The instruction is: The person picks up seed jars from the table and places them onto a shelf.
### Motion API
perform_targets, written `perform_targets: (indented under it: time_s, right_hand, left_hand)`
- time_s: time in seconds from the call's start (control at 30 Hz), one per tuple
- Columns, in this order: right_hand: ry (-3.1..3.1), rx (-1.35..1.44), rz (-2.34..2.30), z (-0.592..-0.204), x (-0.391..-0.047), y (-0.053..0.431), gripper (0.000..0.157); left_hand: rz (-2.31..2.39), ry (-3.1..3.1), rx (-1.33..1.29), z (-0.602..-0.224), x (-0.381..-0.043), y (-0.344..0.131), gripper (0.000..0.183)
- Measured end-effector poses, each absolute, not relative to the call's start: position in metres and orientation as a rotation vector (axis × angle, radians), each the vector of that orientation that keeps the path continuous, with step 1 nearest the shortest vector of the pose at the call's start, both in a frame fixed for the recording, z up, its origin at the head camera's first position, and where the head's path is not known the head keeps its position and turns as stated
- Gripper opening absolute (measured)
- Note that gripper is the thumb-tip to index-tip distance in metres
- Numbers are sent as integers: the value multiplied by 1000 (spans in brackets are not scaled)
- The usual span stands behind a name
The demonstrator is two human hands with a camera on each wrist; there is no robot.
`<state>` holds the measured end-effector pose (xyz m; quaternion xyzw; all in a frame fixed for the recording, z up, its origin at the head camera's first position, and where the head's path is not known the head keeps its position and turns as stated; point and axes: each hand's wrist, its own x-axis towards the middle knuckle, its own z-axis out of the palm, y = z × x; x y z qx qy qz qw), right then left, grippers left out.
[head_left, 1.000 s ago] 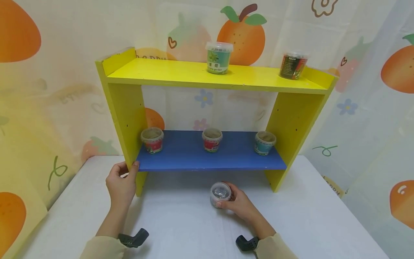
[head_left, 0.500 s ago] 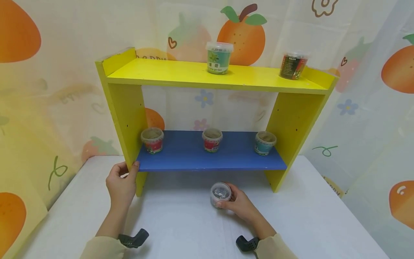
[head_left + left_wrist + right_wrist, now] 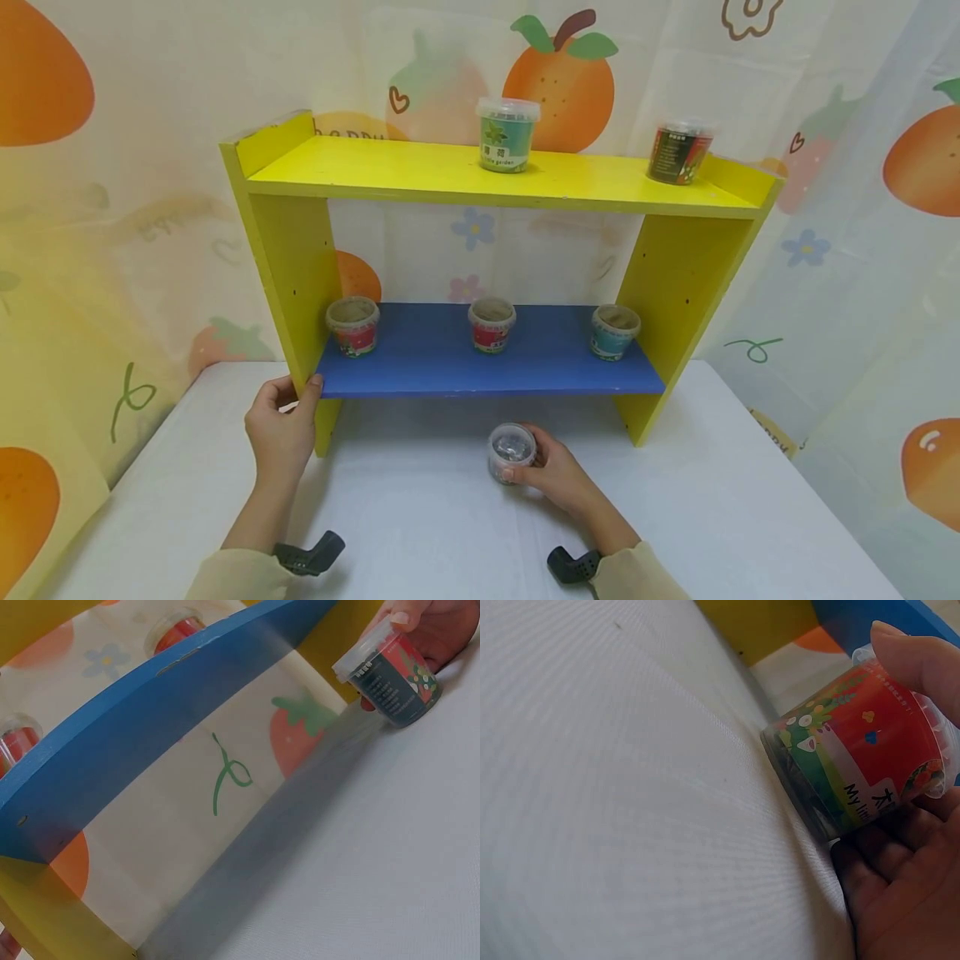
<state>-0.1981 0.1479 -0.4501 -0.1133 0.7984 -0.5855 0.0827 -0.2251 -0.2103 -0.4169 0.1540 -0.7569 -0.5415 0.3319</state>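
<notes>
My right hand (image 3: 558,475) holds a small clear plastic tub (image 3: 504,467) with a see-through lid, its thumb on the near side. In the right wrist view the tub (image 3: 862,742) shows a red label with flowers, and its base is at the white cloth. The left wrist view shows the dark, text-covered side of the same tub (image 3: 394,679). With the thumb at the front edge, my left hand (image 3: 283,433) grips the left side panel of a yellow and blue shelf (image 3: 487,379); its other fingers are mostly hidden behind the panel.
Along the blue board stand a red-labelled tub (image 3: 356,337) at left, another red tub (image 3: 491,336) mid-board and a blue tub (image 3: 611,342) at right. The top board bears a green tub (image 3: 506,142) and a dark tub (image 3: 678,156). A printed curtain (image 3: 150,275) hangs behind.
</notes>
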Motion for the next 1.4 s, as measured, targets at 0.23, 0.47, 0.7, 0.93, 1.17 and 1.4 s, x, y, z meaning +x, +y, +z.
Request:
perform_targets:
  time_s: [0.23,0.47,0.7,0.93,1.17,1.4]
  right_hand:
    - [2395,-327,-1747,-463,-204,150,69]
    - [2394,-370,-1733,-438,-190,146,68]
    - [2403,-352,-1732,-448,-196,147,66]
    - [2433,-316,-1736,-464,-203,151,67]
    - [2488,-267,-1704,-457,-199,149,61]
    - [2526,-270,-1740,-460,-200,147,51]
  left_hand:
    - [-1432,-1990,420,-415,-224,-210,43]
    - [-1431,-1987,416,-416,-224,-211,43]
    - [-1428,-1968,401,-417,-225,-211,41]
    - [-1427,-1971,400,-416,-224,-211,41]
    - [-1440,-1982,408,-415,-223,-210,42]
    - [-1443,-1984,400,-414,-222,-210,43]
